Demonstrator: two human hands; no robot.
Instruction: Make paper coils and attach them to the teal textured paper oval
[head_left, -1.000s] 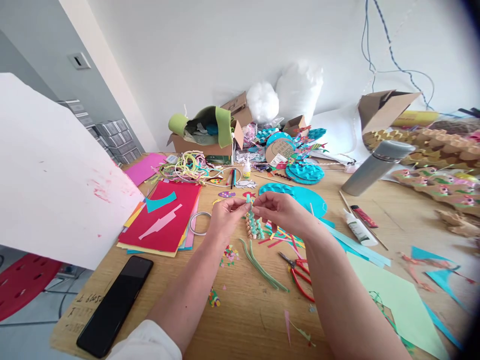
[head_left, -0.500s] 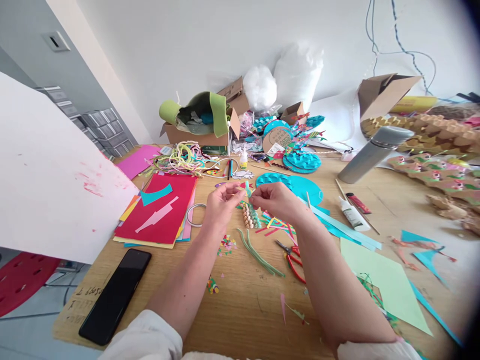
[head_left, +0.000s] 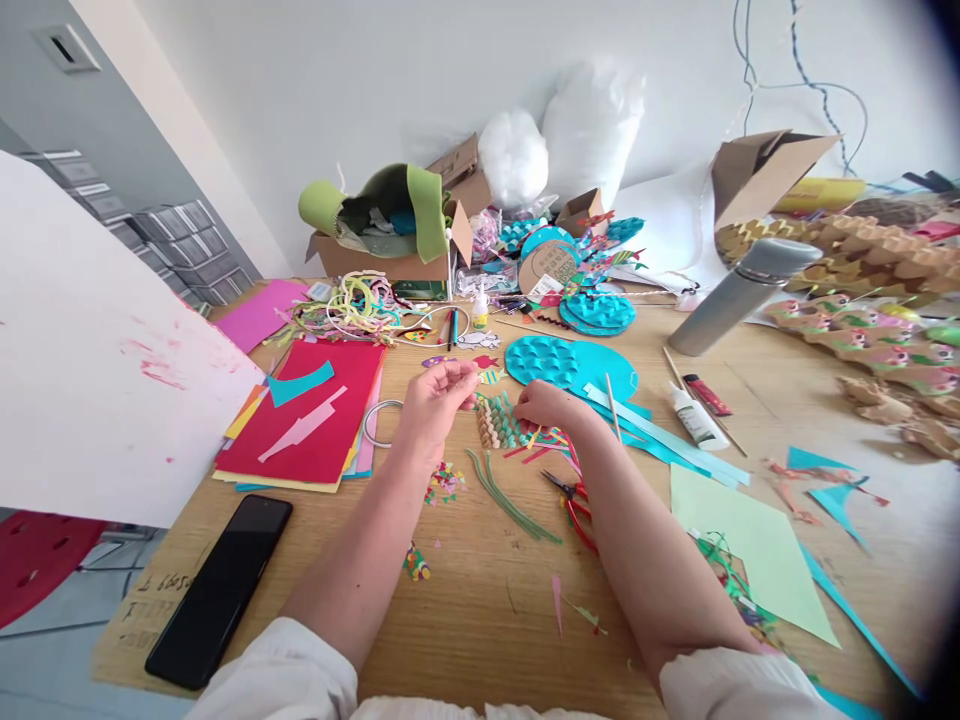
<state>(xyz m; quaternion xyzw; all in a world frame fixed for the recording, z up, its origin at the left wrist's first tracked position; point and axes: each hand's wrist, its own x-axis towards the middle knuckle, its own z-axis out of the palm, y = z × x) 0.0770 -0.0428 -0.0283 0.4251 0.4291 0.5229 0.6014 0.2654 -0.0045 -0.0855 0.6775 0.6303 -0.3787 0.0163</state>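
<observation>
My left hand (head_left: pixel 444 398) hovers left of the row of coils, thumb and fingers curled together, and I see nothing between them. On the table lie short twisted coils side by side, a beige coil (head_left: pixel 489 422) and a pale green coil (head_left: pixel 505 420) among them. My right hand (head_left: pixel 553 408) is down at the right end of this row, fingers closed against a green coil there and partly hiding it. Nearer me are thin straight green stems (head_left: pixel 510 505). Red-handled cutters (head_left: pixel 577 515) lie partly behind my right forearm.
Colored paper sheets (head_left: pixel 300 420) and a phone (head_left: pixel 217 590) lie at left. Blue paper discs (head_left: pixel 611 368) are behind my hands. A glue bottle (head_left: pixel 697 415) and a grey flask (head_left: pixel 739 300) are at right, with pale green paper (head_left: pixel 757 550) nearer. Crowded boxes (head_left: pixel 390 263) line the wall.
My hands were together with a pale green piece between them; now they are apart. The right has come down to the coil row, the left stays raised. The view has shifted slightly.
</observation>
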